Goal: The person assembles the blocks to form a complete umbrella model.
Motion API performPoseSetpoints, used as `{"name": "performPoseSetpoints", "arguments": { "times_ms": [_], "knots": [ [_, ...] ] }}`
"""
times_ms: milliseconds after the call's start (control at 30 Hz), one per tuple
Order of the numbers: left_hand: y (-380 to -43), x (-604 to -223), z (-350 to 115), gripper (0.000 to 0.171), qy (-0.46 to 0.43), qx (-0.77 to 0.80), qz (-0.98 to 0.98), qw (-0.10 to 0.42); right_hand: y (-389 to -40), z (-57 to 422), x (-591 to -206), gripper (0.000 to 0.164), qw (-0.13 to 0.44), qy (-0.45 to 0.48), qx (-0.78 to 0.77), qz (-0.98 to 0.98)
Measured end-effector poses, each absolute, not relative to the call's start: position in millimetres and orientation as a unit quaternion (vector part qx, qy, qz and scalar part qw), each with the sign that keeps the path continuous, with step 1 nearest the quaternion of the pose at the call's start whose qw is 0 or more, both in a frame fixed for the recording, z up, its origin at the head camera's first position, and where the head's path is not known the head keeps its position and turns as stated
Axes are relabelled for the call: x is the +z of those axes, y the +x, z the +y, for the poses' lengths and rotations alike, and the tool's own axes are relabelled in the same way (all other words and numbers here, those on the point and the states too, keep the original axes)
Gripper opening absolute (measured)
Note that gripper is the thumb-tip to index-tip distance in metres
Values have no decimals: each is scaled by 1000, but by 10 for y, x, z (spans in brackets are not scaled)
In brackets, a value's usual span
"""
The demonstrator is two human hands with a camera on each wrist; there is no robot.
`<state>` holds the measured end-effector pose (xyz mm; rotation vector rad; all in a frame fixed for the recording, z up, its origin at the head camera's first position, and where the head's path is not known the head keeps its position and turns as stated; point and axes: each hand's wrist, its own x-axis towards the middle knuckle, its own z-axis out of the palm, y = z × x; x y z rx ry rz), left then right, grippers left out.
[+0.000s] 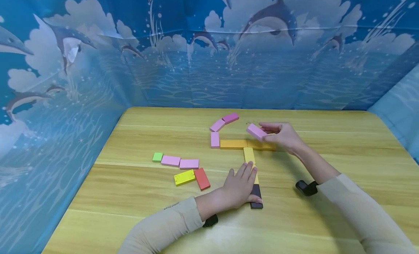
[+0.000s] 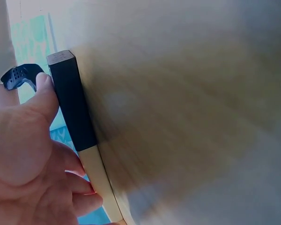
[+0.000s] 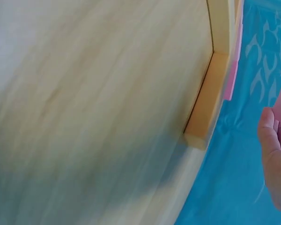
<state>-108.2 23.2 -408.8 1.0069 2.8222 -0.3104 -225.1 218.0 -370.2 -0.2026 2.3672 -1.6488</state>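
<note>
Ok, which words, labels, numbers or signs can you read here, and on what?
None can be read.
Left sleeve: dark lettering, too small to read.
Table: tiny dark marks near the pink block in the right hand, too small to make out.

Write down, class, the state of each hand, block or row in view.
Black block: lying, partly covered
Pale yellow strip: lying, partly covered
Left hand: touching both
Held pink block: raised
Right hand: pinching it
Orange blocks: lying end to end
Curved pink row: lying, three blocks
Pink pair: lying end to end
Green block: lying
Bright yellow block: lying, angled
Red block: lying, angled
</note>
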Motion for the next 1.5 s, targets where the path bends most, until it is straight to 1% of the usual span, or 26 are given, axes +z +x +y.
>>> {"name": "performPoseSetpoints", "arguments": {
  "times_ms": [500, 733, 967, 1167, 1400, 1500],
  "knots": [
    [-1063, -4003, 218, 87, 336, -98, 934, 71, -2250, 2445, -3837, 65, 96, -26, -554, 826],
    [-1060, -4010, 219, 87, 335, -90, 935, 77, -2224, 2550, -3909, 60, 75, 5, -549, 832],
    [-1072, -4031, 221, 88, 332, -83, 936, 83, -2218, 2657, -3961, 60, 66, 29, -539, 839],
    [-1076, -4024, 221, 88, 331, -80, 936, 92, -2239, 2700, -3997, 61, 73, 43, -517, 852],
    [-1081, -4036, 219, 88, 339, -75, 934, 81, -2266, 2736, -4031, 62, 87, 48, -497, 862],
    [-1084, -4042, 229, 88, 338, -73, 935, 84, -2265, 2740, -4032, 63, 91, 54, -490, 865]
  ]
}}
